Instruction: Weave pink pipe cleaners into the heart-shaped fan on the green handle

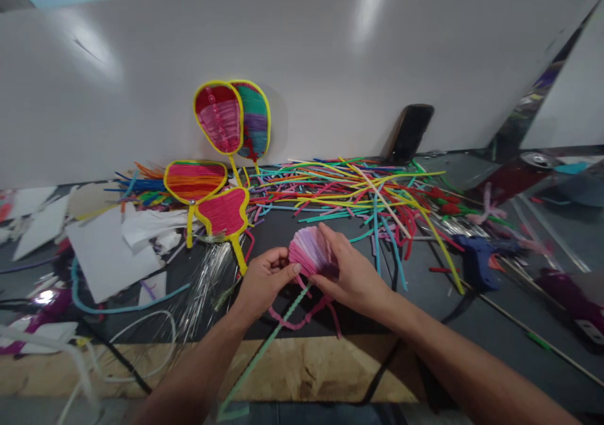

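A pink and lilac fan-shaped piece made of pipe cleaners (309, 247) is held up between my two hands, over the near part of the table. My left hand (261, 281) pinches its lower left edge with thumb and fingers. On the other side, my right hand (355, 275) has its fingers round the right edge and the thumb at the base. A light green pipe cleaner (272, 339) runs from the base down toward me. Below my fingers hangs a loose, bent pink pipe cleaner (298, 324).
Behind my hands lies a pile of coloured pipe cleaners (330, 189). Several finished yellow-rimmed paddle shapes (221, 214) lie or lean at the left. A phone (410, 132) leans on the white board (311, 53). To the right are a blue glue gun (476, 261) and a can (516, 176).
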The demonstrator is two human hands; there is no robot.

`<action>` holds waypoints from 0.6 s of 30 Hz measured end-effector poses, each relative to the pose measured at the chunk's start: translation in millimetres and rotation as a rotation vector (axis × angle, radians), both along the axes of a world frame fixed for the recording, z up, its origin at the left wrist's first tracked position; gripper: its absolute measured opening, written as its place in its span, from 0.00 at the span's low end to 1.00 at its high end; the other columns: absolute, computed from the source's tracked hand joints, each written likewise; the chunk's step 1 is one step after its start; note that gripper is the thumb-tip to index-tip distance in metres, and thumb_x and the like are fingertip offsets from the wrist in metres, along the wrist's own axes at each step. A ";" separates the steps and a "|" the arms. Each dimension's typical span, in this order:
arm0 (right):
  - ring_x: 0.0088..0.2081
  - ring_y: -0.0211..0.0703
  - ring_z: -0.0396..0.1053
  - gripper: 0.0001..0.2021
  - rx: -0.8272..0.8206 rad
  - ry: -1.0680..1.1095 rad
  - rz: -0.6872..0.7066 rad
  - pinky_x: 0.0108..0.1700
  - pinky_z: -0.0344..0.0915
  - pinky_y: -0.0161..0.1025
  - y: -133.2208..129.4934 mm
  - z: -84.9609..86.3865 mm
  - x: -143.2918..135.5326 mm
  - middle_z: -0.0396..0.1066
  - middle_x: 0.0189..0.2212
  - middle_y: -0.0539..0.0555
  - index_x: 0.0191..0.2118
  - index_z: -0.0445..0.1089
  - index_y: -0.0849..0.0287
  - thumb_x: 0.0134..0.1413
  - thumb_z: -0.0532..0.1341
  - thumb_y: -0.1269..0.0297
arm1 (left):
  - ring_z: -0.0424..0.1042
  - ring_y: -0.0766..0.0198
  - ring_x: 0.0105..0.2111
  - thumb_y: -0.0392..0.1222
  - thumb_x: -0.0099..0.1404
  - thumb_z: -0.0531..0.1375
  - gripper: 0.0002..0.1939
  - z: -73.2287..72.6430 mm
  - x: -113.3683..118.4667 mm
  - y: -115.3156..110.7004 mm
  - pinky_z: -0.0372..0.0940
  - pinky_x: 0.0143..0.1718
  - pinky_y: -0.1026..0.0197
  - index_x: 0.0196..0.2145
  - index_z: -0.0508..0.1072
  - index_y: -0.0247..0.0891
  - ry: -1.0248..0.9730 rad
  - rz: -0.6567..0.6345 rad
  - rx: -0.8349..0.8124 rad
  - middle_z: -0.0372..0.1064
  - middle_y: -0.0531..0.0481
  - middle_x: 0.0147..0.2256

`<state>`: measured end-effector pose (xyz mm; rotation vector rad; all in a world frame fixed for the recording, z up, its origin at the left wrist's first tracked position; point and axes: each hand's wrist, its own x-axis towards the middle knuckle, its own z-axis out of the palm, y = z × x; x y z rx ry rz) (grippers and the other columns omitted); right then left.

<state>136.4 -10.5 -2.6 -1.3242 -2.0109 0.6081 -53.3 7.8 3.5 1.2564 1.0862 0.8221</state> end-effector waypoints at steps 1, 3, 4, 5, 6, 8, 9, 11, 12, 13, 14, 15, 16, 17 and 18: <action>0.54 0.52 0.59 0.40 0.001 0.000 0.000 0.53 0.60 0.50 0.0 0.0 -0.1 0.58 0.54 0.62 0.64 0.39 0.57 0.48 0.61 0.62 | 0.68 0.67 0.29 0.44 0.53 0.63 0.12 -0.7 0.2 0.1 0.63 0.33 0.66 0.35 0.74 0.36 -0.023 0.000 -0.013 0.72 0.52 0.29; 0.54 0.52 0.59 0.40 0.013 -0.007 -0.003 0.53 0.60 0.50 0.0 -0.1 -0.5 0.57 0.54 0.62 0.64 0.39 0.57 0.49 0.60 0.62 | 0.68 0.67 0.30 0.44 0.53 0.64 0.12 -1.5 1.1 0.0 0.63 0.34 0.66 0.35 0.74 0.36 -0.049 0.014 -0.016 0.72 0.51 0.31; 0.54 0.52 0.59 0.39 0.021 -0.013 -0.006 0.53 0.60 0.50 0.1 -0.2 -0.7 0.57 0.54 0.62 0.64 0.39 0.57 0.49 0.60 0.62 | 0.68 0.68 0.29 0.44 0.53 0.64 0.12 -1.6 1.7 -0.2 0.63 0.33 0.67 0.34 0.74 0.36 -0.054 0.022 -0.011 0.72 0.51 0.30; 0.54 0.52 0.59 0.39 0.028 -0.020 -0.008 0.53 0.60 0.50 0.1 -0.3 -1.0 0.57 0.54 0.62 0.64 0.39 0.57 0.49 0.60 0.62 | 0.67 0.69 0.28 0.44 0.54 0.63 0.11 -1.6 2.3 -0.3 0.63 0.32 0.67 0.33 0.73 0.36 -0.058 0.029 -0.005 0.71 0.52 0.29; 0.54 0.53 0.59 0.39 0.035 -0.026 -0.009 0.53 0.60 0.50 0.1 -0.4 -1.4 0.57 0.54 0.62 0.64 0.39 0.56 0.49 0.60 0.62 | 0.66 0.69 0.27 0.44 0.54 0.63 0.10 -1.5 2.8 -0.5 0.62 0.31 0.68 0.33 0.73 0.35 -0.065 0.033 -0.002 0.70 0.52 0.28; 0.54 0.53 0.59 0.40 0.049 -0.029 -0.009 0.53 0.61 0.51 -0.1 -0.3 -1.9 0.58 0.54 0.62 0.64 0.39 0.56 0.49 0.61 0.62 | 0.65 0.70 0.25 0.43 0.54 0.64 0.09 -1.3 3.6 -0.6 0.62 0.29 0.69 0.31 0.73 0.35 -0.098 0.039 -0.017 0.69 0.53 0.27; 0.54 0.53 0.59 0.40 0.055 -0.026 -0.007 0.52 0.61 0.51 -0.3 -0.1 -2.2 0.58 0.54 0.62 0.64 0.39 0.56 0.49 0.61 0.62 | 0.65 0.71 0.25 0.43 0.54 0.64 0.10 -1.1 3.8 -0.6 0.62 0.29 0.69 0.31 0.72 0.35 -0.124 0.040 -0.041 0.69 0.53 0.27; 0.54 0.53 0.59 0.40 0.066 -0.019 -0.001 0.52 0.61 0.51 -0.8 0.2 -2.4 0.57 0.55 0.62 0.64 0.40 0.55 0.49 0.61 0.61 | 0.65 0.71 0.25 0.42 0.53 0.64 0.11 -0.6 3.7 -0.3 0.62 0.29 0.69 0.33 0.72 0.35 -0.184 0.037 -0.117 0.69 0.52 0.27; 0.54 0.53 0.59 0.40 0.068 -0.016 0.001 0.53 0.61 0.51 -1.2 0.4 -2.4 0.57 0.55 0.62 0.64 0.39 0.55 0.49 0.61 0.60 | 0.65 0.71 0.25 0.42 0.53 0.65 0.12 -0.3 3.5 0.0 0.62 0.29 0.68 0.34 0.73 0.35 -0.211 0.028 -0.161 0.70 0.52 0.28; 0.54 0.53 0.59 0.40 0.065 -0.014 0.002 0.53 0.61 0.51 -1.5 0.5 -2.5 0.57 0.55 0.62 0.64 0.39 0.55 0.49 0.61 0.60 | 0.65 0.70 0.24 0.43 0.53 0.65 0.13 0.0 3.1 0.3 0.62 0.29 0.67 0.35 0.73 0.34 -0.229 0.012 -0.202 0.70 0.51 0.28; 0.54 0.53 0.59 0.40 0.061 -0.013 0.002 0.53 0.61 0.51 -1.8 0.6 -2.5 0.57 0.55 0.62 0.64 0.39 0.56 0.49 0.61 0.60 | 0.66 0.70 0.24 0.43 0.53 0.65 0.13 0.3 2.6 0.8 0.62 0.29 0.67 0.36 0.73 0.34 -0.230 -0.008 -0.229 0.70 0.51 0.28; 0.54 0.54 0.59 0.40 0.057 -0.012 0.000 0.52 0.61 0.51 -2.0 0.5 -2.6 0.57 0.55 0.62 0.64 0.38 0.56 0.49 0.61 0.61 | 0.67 0.69 0.25 0.43 0.52 0.65 0.14 0.6 1.9 1.2 0.62 0.29 0.66 0.36 0.73 0.34 -0.214 -0.026 -0.237 0.71 0.50 0.29; 0.54 0.54 0.59 0.40 0.053 -0.012 -0.003 0.52 0.61 0.52 -2.1 0.4 -2.7 0.57 0.55 0.62 0.64 0.38 0.56 0.49 0.60 0.61 | 0.67 0.68 0.26 0.43 0.52 0.65 0.14 0.8 1.2 1.7 0.63 0.31 0.66 0.35 0.74 0.34 -0.181 -0.038 -0.226 0.72 0.50 0.29; 0.54 0.54 0.59 0.40 0.050 -0.013 -0.007 0.52 0.61 0.52 -2.0 0.1 -2.6 0.57 0.55 0.63 0.64 0.38 0.56 0.49 0.60 0.61 | 0.68 0.67 0.27 0.42 0.51 0.66 0.13 0.9 0.4 2.2 0.63 0.32 0.65 0.34 0.74 0.34 -0.137 -0.044 -0.201 0.72 0.49 0.29; 0.54 0.54 0.59 0.40 0.049 -0.012 -0.009 0.52 0.61 0.52 -1.6 -0.3 -2.4 0.58 0.55 0.63 0.64 0.38 0.55 0.49 0.60 0.61 | 0.68 0.66 0.29 0.42 0.51 0.66 0.13 0.9 -0.5 2.6 0.63 0.34 0.65 0.34 0.75 0.34 -0.091 -0.045 -0.167 0.73 0.49 0.30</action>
